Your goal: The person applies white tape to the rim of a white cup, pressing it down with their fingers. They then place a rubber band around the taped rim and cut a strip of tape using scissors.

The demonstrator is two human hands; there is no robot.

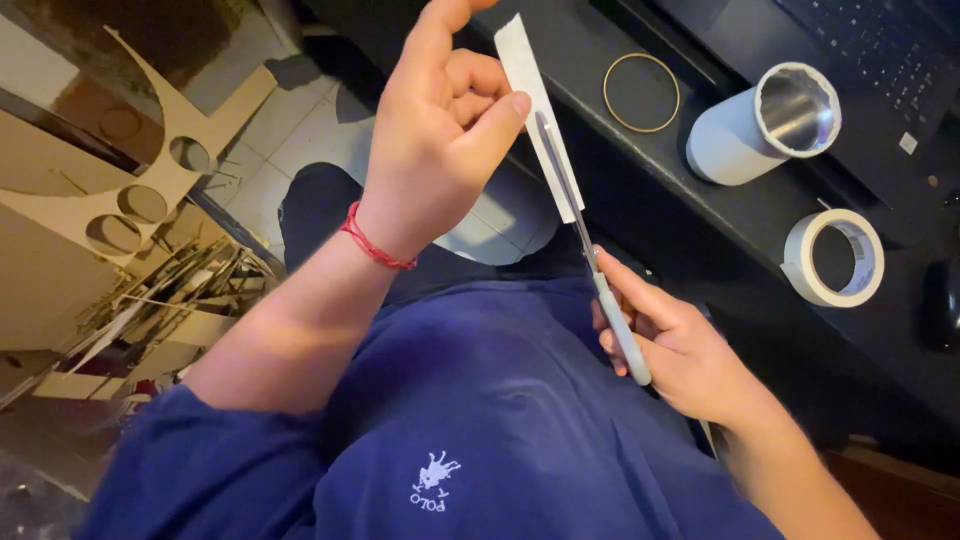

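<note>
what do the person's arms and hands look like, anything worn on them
Both hands are bare, no gloves or rings visible. The left hand has a thin red string bracelet around the wrist. The forearms are bare too; a dark blue sleeve is pushed up on the left arm. The right hand wears nothing visible.

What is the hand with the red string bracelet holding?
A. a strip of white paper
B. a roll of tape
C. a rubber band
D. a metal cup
A: the left hand, with the red string bracelet on its wrist, pinches a strip of white paper, while the right hand works the scissors along it. The roll of tape, rubber band and metal cup lie untouched on the dark desk.
</note>
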